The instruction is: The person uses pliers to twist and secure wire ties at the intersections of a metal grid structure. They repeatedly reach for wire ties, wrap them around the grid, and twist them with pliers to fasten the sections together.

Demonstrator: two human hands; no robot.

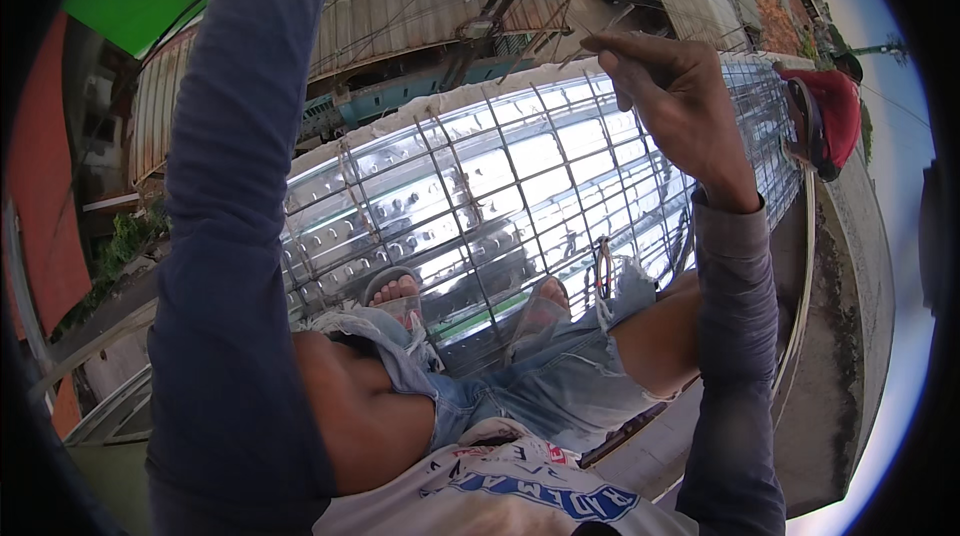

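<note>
My left arm [235, 126], in a dark blue-grey sleeve, reaches up past the upper edge, so my left hand is out of view. Raised above a steel wire mesh [510, 151], my right hand [680, 101] has its fingers stretched to the left and its thumb apart below them. A thin rod or wire [618, 18] shows close to the fingertips; whether they touch it I cannot tell. Beneath the mesh lies shiny ribbed metal decking [440, 201]. My sandalled feet [395, 291] rest on the mesh and decking.
A person in red [838, 116] crouches at the far right end of the mesh. A rough concrete edge [400, 116] borders the far side, with rusty corrugated roofs [410, 6] lower down beyond it. Along the right runs a concrete ledge [850, 336]. Cables cross the background.
</note>
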